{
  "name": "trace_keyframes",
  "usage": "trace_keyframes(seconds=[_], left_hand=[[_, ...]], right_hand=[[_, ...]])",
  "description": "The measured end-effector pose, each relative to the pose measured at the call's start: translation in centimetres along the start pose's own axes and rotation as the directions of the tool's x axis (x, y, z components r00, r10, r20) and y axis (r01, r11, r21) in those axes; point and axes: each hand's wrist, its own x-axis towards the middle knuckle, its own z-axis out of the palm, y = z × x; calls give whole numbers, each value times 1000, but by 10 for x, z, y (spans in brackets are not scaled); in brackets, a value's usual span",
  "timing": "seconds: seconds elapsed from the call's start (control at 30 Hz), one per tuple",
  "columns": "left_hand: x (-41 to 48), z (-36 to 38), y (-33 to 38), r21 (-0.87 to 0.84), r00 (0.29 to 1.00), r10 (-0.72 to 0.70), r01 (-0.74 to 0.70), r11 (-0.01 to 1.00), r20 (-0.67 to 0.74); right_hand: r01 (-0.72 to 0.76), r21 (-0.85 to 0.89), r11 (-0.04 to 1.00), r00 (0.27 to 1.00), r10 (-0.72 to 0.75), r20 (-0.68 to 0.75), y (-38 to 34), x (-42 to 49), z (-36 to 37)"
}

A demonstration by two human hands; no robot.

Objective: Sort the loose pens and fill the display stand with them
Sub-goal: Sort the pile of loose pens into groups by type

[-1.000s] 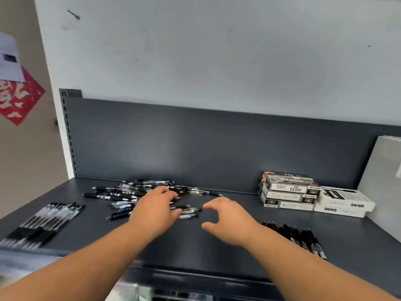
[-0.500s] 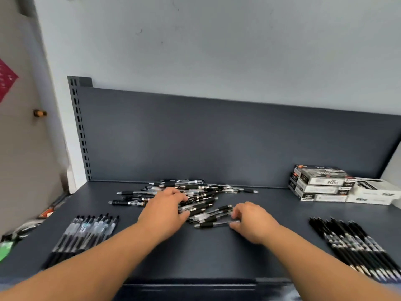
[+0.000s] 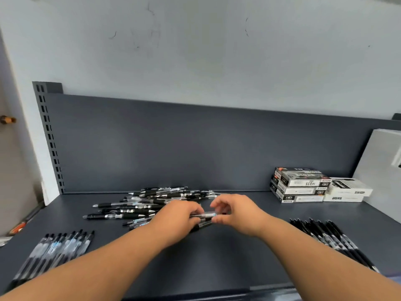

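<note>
A loose heap of black and clear pens (image 3: 138, 203) lies at the back middle of the dark shelf (image 3: 217, 257). My left hand (image 3: 178, 220) and my right hand (image 3: 236, 213) meet at the heap's right end, both closed on a few pens (image 3: 206, 215) held between them. A sorted row of clear-barrelled pens (image 3: 52, 253) lies at the front left. A sorted row of black pens (image 3: 332, 237) lies at the front right. No display stand is in view.
A stack of pen boxes (image 3: 299, 185) and white boxes (image 3: 347, 190) stand at the back right. A pale board (image 3: 382, 170) leans at the far right. The shelf's dark back panel (image 3: 195, 144) rises behind the heap.
My hands have come together at the heap's right end and closed on a few pens; earlier they were apart, with the right hand open. The view has shifted.
</note>
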Motion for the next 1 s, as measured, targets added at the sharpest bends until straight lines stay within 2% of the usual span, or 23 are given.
trace_keyframes(seconds=[0.13,0.23,0.4,0.47,0.57,0.63,0.7,0.77,0.83,0.87,0.9,0.97,1.0], left_hand=[[3,3,-9,-93,992,-115,109,990,-57],[6,3,-9,-139,985,-146,132,981,-93],[9,0,-3,-63,987,-106,99,993,-117],[11,-1,-2,-59,988,-115,109,992,-105],[12,-3,1,-98,991,-117,110,989,-67],[12,-5,2,-145,990,-133,126,981,-41],[12,-4,-1,-248,987,-163,156,956,-6],[10,-5,-4,-398,979,-199,197,896,37],[7,-6,-6,-505,971,-236,223,834,40],[5,-6,-7,-534,965,-261,231,813,21],[3,-7,-8,-561,956,-292,240,793,-5],[0,-8,-10,-634,931,-363,252,731,-47],[-2,-9,-11,-673,919,-391,255,694,-55]], right_hand=[[-153,-272,950,972,194,131,28,4,3],[-153,-271,951,975,190,117,37,9,9],[-83,-197,977,983,113,145,41,14,5],[-55,-99,994,989,67,129,39,17,2],[-29,224,974,998,14,66,30,23,-2],[-42,461,887,999,24,45,21,26,-2],[-61,627,777,998,55,29,13,29,0],[-63,722,689,997,80,10,7,31,3],[-70,757,650,996,87,18,5,34,7],[-83,723,686,996,85,34,6,36,11],[-88,620,780,996,73,48,9,37,14],[-52,220,974,993,28,112,16,39,21],[-20,22,1000,987,16,159,18,39,23]])
